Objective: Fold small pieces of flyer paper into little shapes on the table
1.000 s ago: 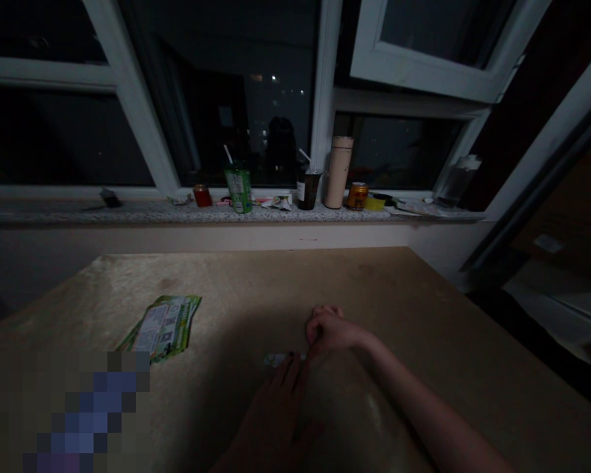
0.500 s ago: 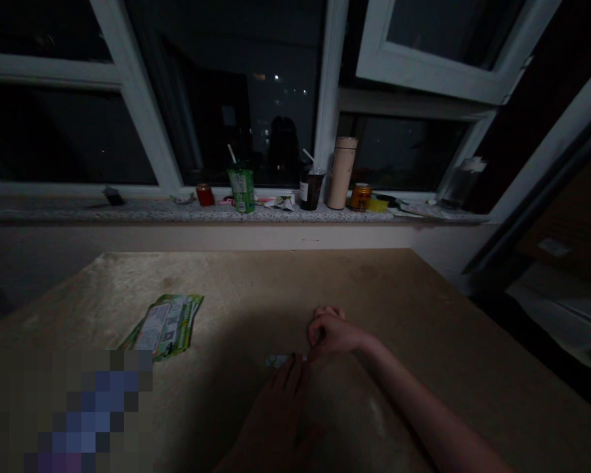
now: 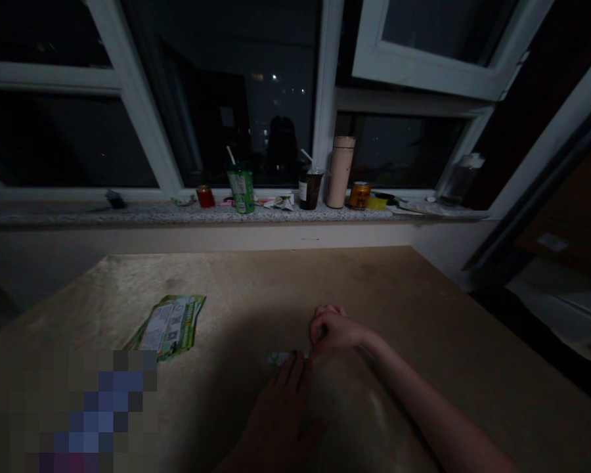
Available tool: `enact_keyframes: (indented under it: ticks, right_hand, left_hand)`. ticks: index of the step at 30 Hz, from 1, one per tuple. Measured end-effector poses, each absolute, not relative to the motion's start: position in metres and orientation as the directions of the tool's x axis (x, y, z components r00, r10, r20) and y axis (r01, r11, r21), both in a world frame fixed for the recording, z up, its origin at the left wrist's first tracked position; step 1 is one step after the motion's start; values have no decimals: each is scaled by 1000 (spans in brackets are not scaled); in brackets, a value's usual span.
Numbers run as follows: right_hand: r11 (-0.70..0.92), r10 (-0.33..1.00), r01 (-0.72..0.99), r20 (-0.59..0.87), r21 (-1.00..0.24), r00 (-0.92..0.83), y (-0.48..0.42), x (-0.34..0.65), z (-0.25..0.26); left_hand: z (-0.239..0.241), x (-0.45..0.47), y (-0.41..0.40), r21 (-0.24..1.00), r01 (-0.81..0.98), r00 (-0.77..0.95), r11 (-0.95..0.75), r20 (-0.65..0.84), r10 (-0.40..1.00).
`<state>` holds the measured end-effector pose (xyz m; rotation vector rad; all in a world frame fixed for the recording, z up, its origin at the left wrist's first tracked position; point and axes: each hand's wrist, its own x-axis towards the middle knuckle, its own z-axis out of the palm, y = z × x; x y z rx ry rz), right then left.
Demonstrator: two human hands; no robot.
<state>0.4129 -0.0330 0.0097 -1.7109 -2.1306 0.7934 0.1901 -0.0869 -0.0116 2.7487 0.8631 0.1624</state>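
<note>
A small pale green-and-white packet (image 3: 279, 358) lies flat on the brown table (image 3: 256, 276). My left hand (image 3: 280, 401) rests palm down across it, fingers stretched out and covering most of it. At the packet's right end, my right hand (image 3: 332, 330) is closed, its thumb and forefinger pinched beside the left fingertips. The pinched edge itself is mostly hidden and dim. Off to the left lies a green printed pouch (image 3: 175, 325), apart from both hands.
Along the stone windowsill (image 3: 280, 215) stand a red can (image 3: 205, 196), a green cup (image 3: 241, 189) with a straw, a dark drink cup (image 3: 310, 189), a pink thermos (image 3: 341, 172), an orange can (image 3: 359, 196) and a clear bottle (image 3: 463, 180). The lower left corner is blurred out.
The camera view has shifted slightly. Both hands stay nearly where they were at the packet, with the left fingertips a little closer to the right hand.
</note>
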Motion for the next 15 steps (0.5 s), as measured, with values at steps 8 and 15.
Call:
enact_keyframes:
  ticks: [8, 15]
  right_hand:
    - [148, 960, 791, -108, -593, -260, -29, 414, 5]
    - [212, 950, 697, -22, -685, -311, -30, 425, 3]
  left_hand:
    - [-14, 190, -86, 266, 549, 813, -792, 49, 580]
    - [-6, 189, -80, 241, 522, 829, -818, 82, 554]
